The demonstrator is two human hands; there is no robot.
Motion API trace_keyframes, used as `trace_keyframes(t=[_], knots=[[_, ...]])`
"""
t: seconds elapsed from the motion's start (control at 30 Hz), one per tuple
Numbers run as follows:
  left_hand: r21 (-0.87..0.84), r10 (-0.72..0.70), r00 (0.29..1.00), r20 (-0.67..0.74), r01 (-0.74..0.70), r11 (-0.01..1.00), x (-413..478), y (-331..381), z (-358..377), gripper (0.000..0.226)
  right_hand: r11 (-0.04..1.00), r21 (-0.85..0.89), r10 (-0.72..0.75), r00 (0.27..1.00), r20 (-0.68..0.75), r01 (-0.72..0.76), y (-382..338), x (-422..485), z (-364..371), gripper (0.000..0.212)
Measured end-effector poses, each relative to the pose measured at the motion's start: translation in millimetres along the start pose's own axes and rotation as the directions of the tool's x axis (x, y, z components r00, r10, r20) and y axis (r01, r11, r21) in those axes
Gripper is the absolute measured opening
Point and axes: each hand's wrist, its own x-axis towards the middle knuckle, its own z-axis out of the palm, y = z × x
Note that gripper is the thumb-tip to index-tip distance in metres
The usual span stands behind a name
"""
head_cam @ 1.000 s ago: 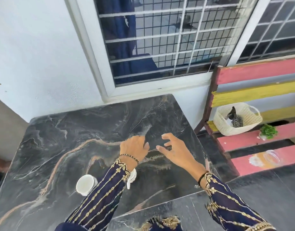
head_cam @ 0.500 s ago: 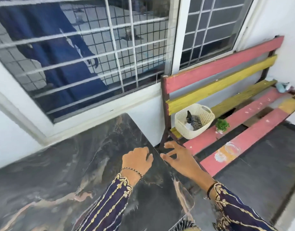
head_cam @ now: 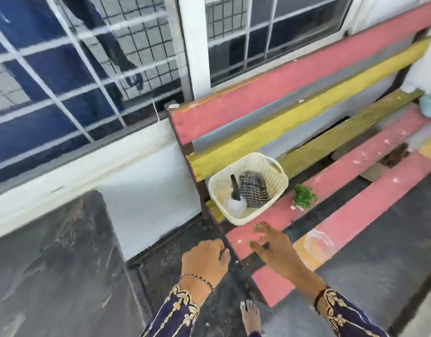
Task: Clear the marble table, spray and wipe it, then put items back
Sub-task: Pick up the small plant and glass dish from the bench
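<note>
Currently, both hands are being held out in the lower middle of the frame, past the right edge of the marble table [head_cam: 51, 263], which is lying at lower left, dark with pale veins and blurred.

- The left hand [head_cam: 204, 261] is being kept knuckles-up with the fingers curled under. Whether anything thin is being pinched inside cannot be told because of blur.
- The right hand [head_cam: 275, 251] is being held open with the fingers spread and nearly straight, and nothing is being gripped. It is being held over the near pink slat of the bench [head_cam: 306, 76]; contact with the slat cannot be told.
- Dark blue sleeves [head_cam: 175, 312] with gold embroidery are being worn, with a bracelet at each wrist.

A cream basket [head_cam: 278, 178] is sitting on the bench seat against the backrest at centre frame, just above the right hand. Inside it a spray bottle [head_cam: 235, 203] with a black trigger is being propped at the left, and a striped cloth [head_cam: 254, 190] is lying at the right, the two touching.

A small green plant [head_cam: 304, 197] is standing on a pink slat just right of the basket. A clear dish [head_cam: 317, 242] is resting on the slat nearest the bottom edge of the frame, right of the right hand.

A barred window [head_cam: 88, 69] is filling the upper left. A bare foot [head_cam: 251, 317] is being placed on the dark floor at bottom centre.
</note>
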Motion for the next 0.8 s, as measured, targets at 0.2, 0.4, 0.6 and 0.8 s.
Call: trace_keyframes(t=[0.2, 0.4, 0.6, 0.8], knots=[[0.071, 0.143, 0.985, 0.099, -0.151, 0.986, 92, 84, 48, 0.032, 0.984, -0.041, 0.171, 0.983, -0.062, -0.173, 114, 35, -31, 0.046], [0.025, 0.399, 0.916, 0.044, -0.4, 0.916, 187, 166, 91, 0.042, 0.87, -0.404, 0.275, 0.958, -0.082, -0.284, 211, 54, -55, 0.079], [0.247, 0.483, 0.875, 0.031, -0.475, 0.845, 266, 221, 138, 0.074, 0.816, -0.465, 0.418, 0.906, 0.066, -0.342, 264, 66, -63, 0.108], [0.245, 0.464, 0.886, 0.008, -0.452, 0.858, 296, 229, 168, 0.063, 0.842, -0.441, 0.383, 0.92, 0.083, -0.311, 274, 66, -53, 0.104]])
